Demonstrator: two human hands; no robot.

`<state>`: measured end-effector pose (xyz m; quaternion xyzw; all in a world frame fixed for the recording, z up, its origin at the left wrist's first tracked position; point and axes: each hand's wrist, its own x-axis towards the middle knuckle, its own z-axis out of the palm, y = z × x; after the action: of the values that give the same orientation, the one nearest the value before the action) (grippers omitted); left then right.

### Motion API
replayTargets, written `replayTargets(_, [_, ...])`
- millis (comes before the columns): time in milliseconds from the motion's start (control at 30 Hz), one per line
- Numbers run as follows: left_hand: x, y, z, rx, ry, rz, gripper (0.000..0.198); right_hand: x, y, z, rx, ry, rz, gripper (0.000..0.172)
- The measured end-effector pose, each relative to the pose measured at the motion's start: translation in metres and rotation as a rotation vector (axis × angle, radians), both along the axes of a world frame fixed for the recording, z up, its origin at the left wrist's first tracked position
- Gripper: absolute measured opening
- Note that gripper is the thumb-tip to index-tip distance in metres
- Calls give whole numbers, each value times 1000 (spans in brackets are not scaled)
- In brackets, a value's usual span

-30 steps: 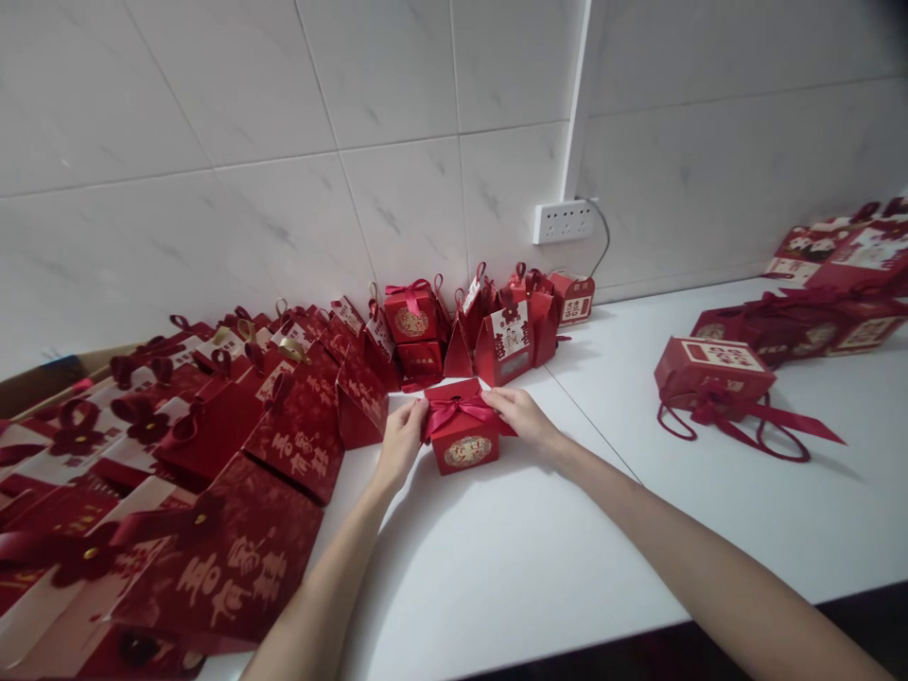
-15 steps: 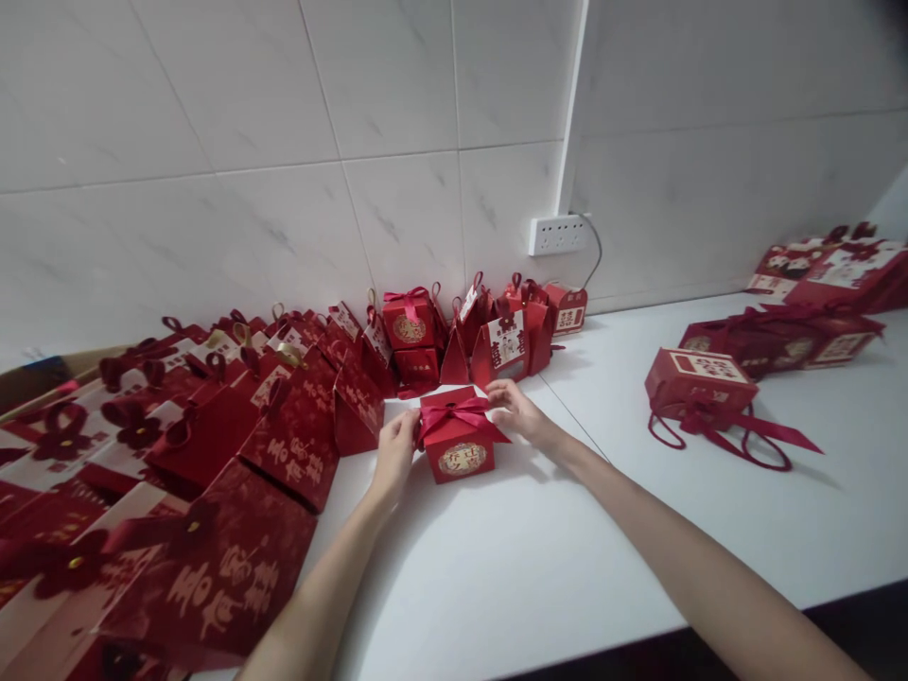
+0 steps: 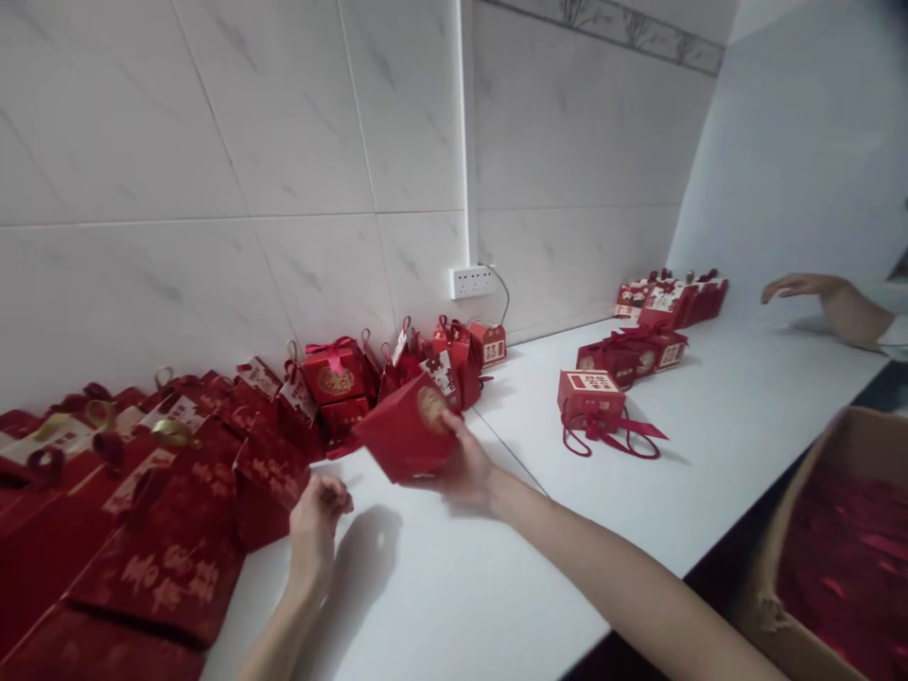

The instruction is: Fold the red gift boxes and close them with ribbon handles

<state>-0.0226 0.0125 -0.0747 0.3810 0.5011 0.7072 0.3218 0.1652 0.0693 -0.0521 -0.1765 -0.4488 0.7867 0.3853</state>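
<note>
Raised off the white table [image 3: 426, 567], a red gift box [image 3: 408, 430] with a gold round emblem is tilted, its plain underside turned partly toward me. My right hand [image 3: 468, 463] grips it at its right side, thumb near the emblem. My left hand [image 3: 321, 511] is apart from the box, to its lower left, fingers curled in with nothing visible in them. Close by that hand stands a dark red box with printed characters [image 3: 273, 482]. Behind the held box are two stacked red boxes [image 3: 337, 374], the upper one tied with a pink ribbon.
Many red gift boxes [image 3: 170, 530] crowd the left side. On the right lies a red box with a ribbon and cords [image 3: 590, 397], with more boxes [image 3: 631, 355] beyond. Another person's hand [image 3: 809, 286] is at far right. A cardboard carton [image 3: 773, 567] of red items stands below the table edge.
My right hand has lifted the box off the table and tipped it over. My left hand has let go of it. The view has swung right, bringing in the carton and another person's arm.
</note>
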Motion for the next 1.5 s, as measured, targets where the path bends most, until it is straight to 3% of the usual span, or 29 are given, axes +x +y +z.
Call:
replayTargets(100, [6, -5, -2, 12, 97, -35, 38, 3, -16, 13, -234, 210, 151, 63])
replayTargets(167, [11, -8, -4, -6, 131, -64, 39, 5, -24, 18, -304, 244, 216, 55])
replayTargets(300, [16, -10, -6, -30, 176, -105, 44, 7, -29, 19, -263, 202, 299, 51])
replayTargets(533, [13, -10, -8, -17, 170, -117, 43, 3, -30, 12, -140, 98, 308, 66])
replayTargets(600, [12, -10, -6, 12, 147, -100, 41, 1, -28, 7, 36, 23, 183, 73])
replayTargets(633, [12, -10, -4, 32, 131, -85, 40, 1, -27, 4, 194, -29, 57, 76])
replayTargets(767, [7, -11, 7, 124, 75, -11, 45, 4, -15, -10, 1145, -278, -547, 94])
replayTargets(833, [6, -13, 12, 161, 73, 28, 45, 6, -9, -16, 1494, -355, -664, 94])
replayTargets(867, [6, -14, 15, 178, 80, 45, 44, 6, -6, -19, 1569, -379, -677, 93])
replayTargets(1067, [17, -25, 27, 288, 160, 61, 48, 5, -5, -27, 1407, -433, -640, 101])
replayTargets(1200, [26, -34, 31, 296, 270, 135, 25, 5, -6, -27, 1367, -420, -639, 105])
replayTargets(1333, [31, -41, 30, 660, 788, 311, 7, 4, -9, -27, 1345, -451, -659, 102])
replayTargets(1400, [32, -45, 30, 813, 1072, 311, 5, 4, -12, -26, 1329, -440, -667, 102])
replayTargets(1500, [34, -51, 30, 906, 1308, 300, 8, 2, -15, -25, 1332, -382, -676, 102])
